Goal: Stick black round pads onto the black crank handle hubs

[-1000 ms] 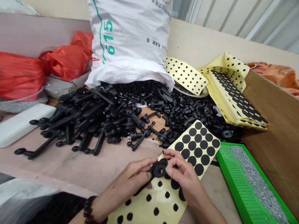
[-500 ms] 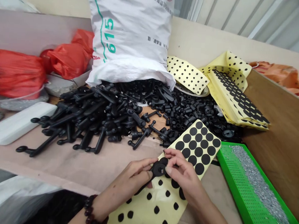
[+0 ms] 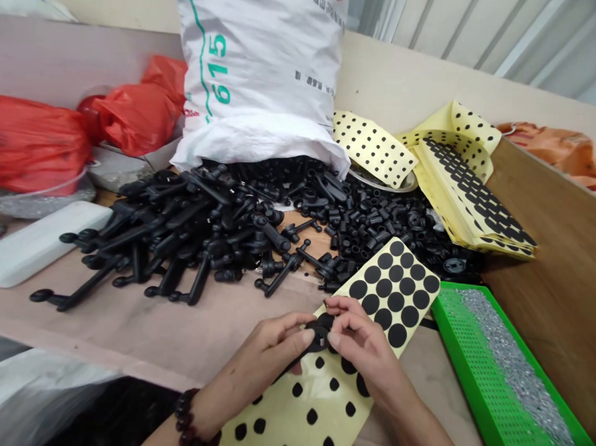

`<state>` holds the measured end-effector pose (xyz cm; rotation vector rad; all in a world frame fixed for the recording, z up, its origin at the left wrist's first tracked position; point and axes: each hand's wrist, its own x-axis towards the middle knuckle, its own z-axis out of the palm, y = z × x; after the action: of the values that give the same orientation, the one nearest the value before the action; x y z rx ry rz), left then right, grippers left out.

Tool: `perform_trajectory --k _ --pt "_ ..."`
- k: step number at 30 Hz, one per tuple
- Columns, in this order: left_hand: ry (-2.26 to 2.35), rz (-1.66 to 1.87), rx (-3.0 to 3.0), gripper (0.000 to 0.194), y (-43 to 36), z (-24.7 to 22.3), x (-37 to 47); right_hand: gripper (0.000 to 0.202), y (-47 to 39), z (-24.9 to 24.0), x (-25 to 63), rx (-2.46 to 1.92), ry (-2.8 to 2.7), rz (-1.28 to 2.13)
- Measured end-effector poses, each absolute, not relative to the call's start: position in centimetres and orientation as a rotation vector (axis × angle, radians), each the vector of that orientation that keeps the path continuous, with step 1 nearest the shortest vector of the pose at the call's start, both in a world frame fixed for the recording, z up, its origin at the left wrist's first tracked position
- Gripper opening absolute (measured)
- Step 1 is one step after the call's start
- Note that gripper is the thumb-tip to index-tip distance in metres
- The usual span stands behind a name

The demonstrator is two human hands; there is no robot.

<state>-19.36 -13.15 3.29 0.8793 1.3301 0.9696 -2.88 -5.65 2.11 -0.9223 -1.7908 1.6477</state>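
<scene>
Above a yellow sheet (image 3: 313, 400) of round black stickers, my left hand (image 3: 274, 348) grips a black part (image 3: 318, 338) with a round end, its thumb lying on that end. My right hand (image 3: 359, 339) is pinched at the right edge of the round end, its fingers closed; whatever lies between its fingertips is too small to make out. Black dots and full-size round stickers remain on the sheet around both hands. The lower portion of the part is hidden by my left hand.
Beyond the hands lies a heap of black crank-like parts (image 3: 178, 230), spilling below a white sack (image 3: 261, 61). A green tray (image 3: 479, 385) with small metal pieces stands at right. More sticker sheets (image 3: 479, 192) lie behind it; a white box (image 3: 42, 243) is at left.
My left thumb has moved up and right onto the round end of the black part. My right hand has barely moved.
</scene>
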Motion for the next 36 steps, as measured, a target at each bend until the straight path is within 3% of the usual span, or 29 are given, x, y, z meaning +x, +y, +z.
perform_trajectory --k 11,24,30,36 --pt "1.639 1.065 1.131 0.025 -14.3 1.9 -18.4 0.011 -7.1 2.5 -3.7 -0.985 -2.180 0.997" --pt "1.515 1.143 0.924 0.028 -14.8 1.8 -18.8 0.009 -7.2 2.1 -4.4 -0.998 -2.085 1.192" --pt "1.457 1.197 0.794 0.033 -15.6 1.9 -19.0 0.017 -7.6 2.9 -5.0 -0.910 -2.194 1.238" --pt "1.502 1.159 0.924 0.024 -16.5 2.7 -19.2 0.021 -8.2 2.7 -5.7 -0.815 -2.272 1.162"
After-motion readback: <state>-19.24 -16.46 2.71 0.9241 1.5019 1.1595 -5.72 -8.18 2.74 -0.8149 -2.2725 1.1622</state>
